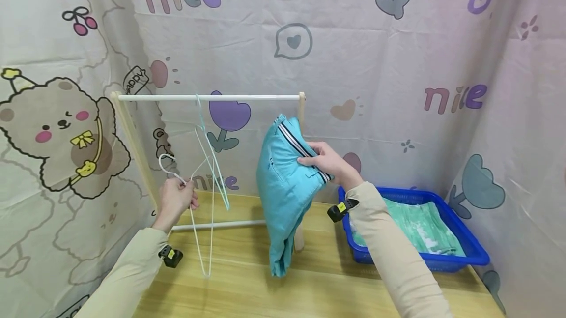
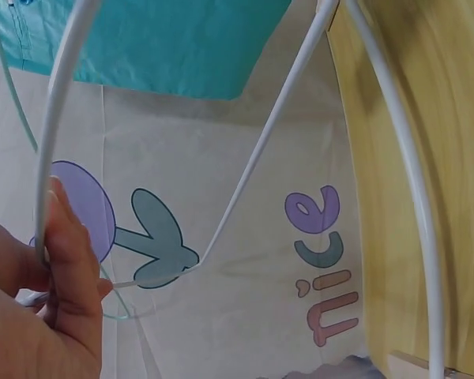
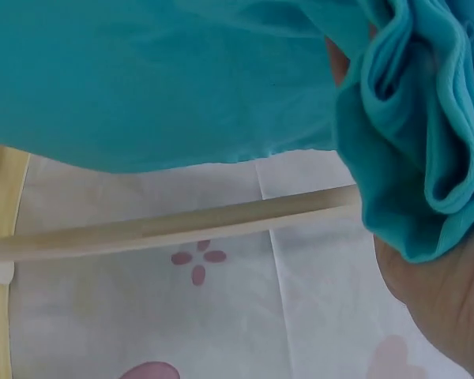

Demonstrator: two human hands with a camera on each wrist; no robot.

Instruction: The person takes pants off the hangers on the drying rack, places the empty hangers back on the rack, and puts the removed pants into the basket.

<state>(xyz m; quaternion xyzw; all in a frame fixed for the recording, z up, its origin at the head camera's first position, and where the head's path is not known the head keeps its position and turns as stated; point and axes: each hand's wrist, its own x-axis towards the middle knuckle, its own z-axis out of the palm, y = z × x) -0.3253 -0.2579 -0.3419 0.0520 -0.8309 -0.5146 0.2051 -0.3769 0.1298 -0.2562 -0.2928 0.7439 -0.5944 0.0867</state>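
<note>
My left hand (image 1: 177,197) pinches a white clothes hanger (image 1: 160,162) just below its hook, and the hanger's loop dangles beneath. In the left wrist view the thumb and fingers (image 2: 73,260) close on its wire. To the right, my right hand (image 1: 329,161) grips turquoise trousers (image 1: 283,175) by the waistband, which has dark and white stripes. The trousers hang folded down in front of the rack's right post. Bunched cloth (image 3: 426,142) covers most of the right fingers in the right wrist view.
A clothes rack with a white top rail (image 1: 256,98) stands on the wooden table (image 1: 239,288). One pale green hanger (image 1: 201,111) hangs from that rail. At right, a blue basket (image 1: 479,258) holds green and white cloth (image 1: 420,224). Printed curtains (image 1: 345,72) surround the table.
</note>
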